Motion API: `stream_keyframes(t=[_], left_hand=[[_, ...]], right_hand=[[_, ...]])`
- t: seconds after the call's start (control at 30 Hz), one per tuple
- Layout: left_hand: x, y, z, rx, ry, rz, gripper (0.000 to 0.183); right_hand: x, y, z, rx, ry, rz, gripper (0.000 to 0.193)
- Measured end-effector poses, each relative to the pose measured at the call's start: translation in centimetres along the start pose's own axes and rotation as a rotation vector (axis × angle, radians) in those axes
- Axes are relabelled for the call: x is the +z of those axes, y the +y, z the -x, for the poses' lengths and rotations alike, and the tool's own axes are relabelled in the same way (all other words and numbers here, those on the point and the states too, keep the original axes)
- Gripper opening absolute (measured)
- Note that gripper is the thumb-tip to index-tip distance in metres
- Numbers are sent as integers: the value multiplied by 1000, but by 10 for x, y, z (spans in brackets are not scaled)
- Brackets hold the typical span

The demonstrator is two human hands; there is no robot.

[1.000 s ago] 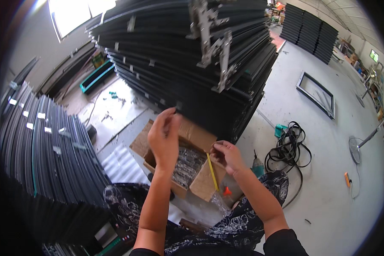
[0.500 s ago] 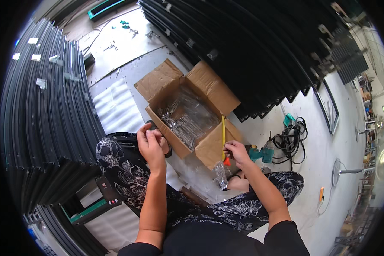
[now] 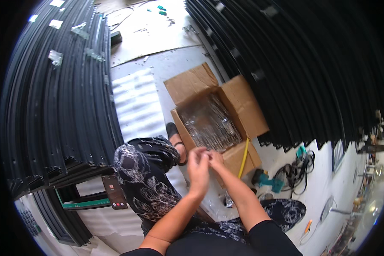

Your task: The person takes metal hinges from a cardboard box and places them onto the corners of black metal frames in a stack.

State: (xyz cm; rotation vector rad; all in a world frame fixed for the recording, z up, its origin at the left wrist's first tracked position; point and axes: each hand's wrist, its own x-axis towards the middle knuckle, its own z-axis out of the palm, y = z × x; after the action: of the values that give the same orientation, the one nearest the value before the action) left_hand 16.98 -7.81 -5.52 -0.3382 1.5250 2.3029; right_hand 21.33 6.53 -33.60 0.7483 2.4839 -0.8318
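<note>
My left hand [image 3: 198, 167] and my right hand [image 3: 216, 159] meet in front of my body, over the near edge of an open cardboard box [image 3: 196, 83]. The fingers of both are bent and pressed together at the tips. Anything between them is too small and blurred to make out. Inside the box lie clear plastic bags [image 3: 207, 121] with many thin metal pieces. A yellow strip [image 3: 244, 158] runs along the box's right near flap, just beyond my right forearm.
Tall stacks of black frames stand left [image 3: 59, 98] and right [image 3: 294, 64]. A teal power drill [image 3: 271, 182] and a coiled black cable [image 3: 301, 170] lie on the floor at the right. A phone [image 3: 115, 192] is by my left knee. Clear plastic [image 3: 217, 209] lies between my legs.
My hands, apart on either side of the box before, have come together at its near edge. The view has shifted, so the box sits farther right. The yellow strip now looks bent.
</note>
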Motion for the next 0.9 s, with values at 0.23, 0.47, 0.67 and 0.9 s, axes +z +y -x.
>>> stream_keyframes(t=[0.23, 0.47, 0.67, 0.9], left_hand=[[-8, -14, 7, -121, -42, -23, 21], [-9, -5, 7, -166, -53, 35, 21], [3, -11, 15, -219, -151, 12, 21], [11, -27, 26, -341, -318, 29, 20]], right_hand=[[-9, -16, -16, 259, -273, 136, 30], [-158, -114, -34, 235, -206, -771, 23], [-303, -272, -78, -145, -74, -1406, 41], [-192, -160, -98, -89, -48, -968, 5]])
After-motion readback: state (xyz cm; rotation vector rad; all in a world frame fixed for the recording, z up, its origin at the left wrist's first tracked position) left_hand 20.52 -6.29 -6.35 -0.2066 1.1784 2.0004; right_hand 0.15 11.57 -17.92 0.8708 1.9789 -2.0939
